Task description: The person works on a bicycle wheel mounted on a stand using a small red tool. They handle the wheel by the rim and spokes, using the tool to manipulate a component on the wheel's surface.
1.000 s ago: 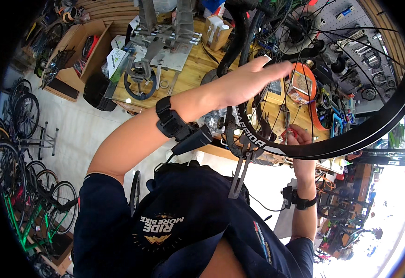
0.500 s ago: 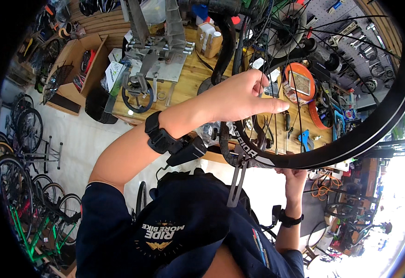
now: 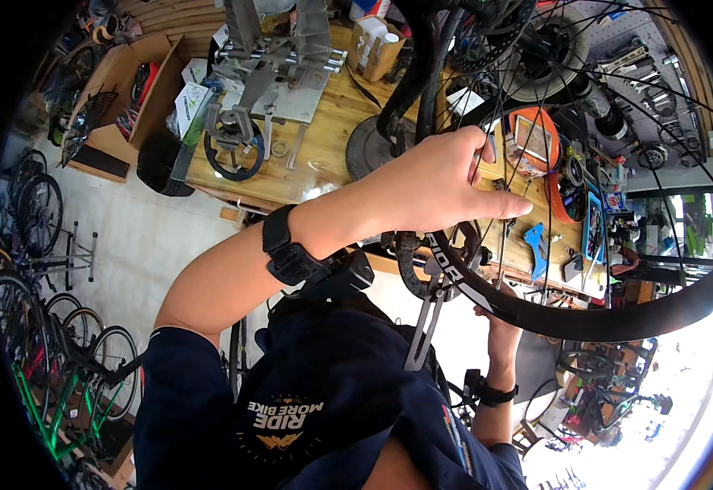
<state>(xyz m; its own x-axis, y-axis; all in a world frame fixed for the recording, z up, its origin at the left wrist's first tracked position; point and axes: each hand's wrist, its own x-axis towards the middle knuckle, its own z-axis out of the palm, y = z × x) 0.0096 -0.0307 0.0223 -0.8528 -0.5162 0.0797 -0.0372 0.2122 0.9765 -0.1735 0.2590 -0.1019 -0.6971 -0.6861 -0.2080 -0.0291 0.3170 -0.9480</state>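
Note:
A black-rimmed bicycle wheel (image 3: 617,320) with thin dark spokes takes up the right side. My left hand (image 3: 454,181) reaches into the spokes. Its fingers curl around a spoke while the thumb points right, across other spokes. Under the near rim is my right hand (image 3: 499,309), fingers bent up against the rim's underside; the rim covers part of them, and whatever they grip cannot be made out. A slotted metal arm (image 3: 426,327) of the stand stands beside the rim, left of my right hand. At the wheel's hub sits a pale round disc (image 3: 573,69).
Behind lies a wooden workbench (image 3: 315,175) bearing a metal fixture (image 3: 279,77), an orange round container (image 3: 536,139) and a blue tool (image 3: 536,249). A cardboard box (image 3: 148,98) is at far left. Bicycles (image 3: 87,359) line the left floor. Tools hang on a wall panel (image 3: 642,82).
The wheel and my left hand sit further right in view, with the hand still among the spokes. My right hand appears slightly further left under the rim. The view has shifted.

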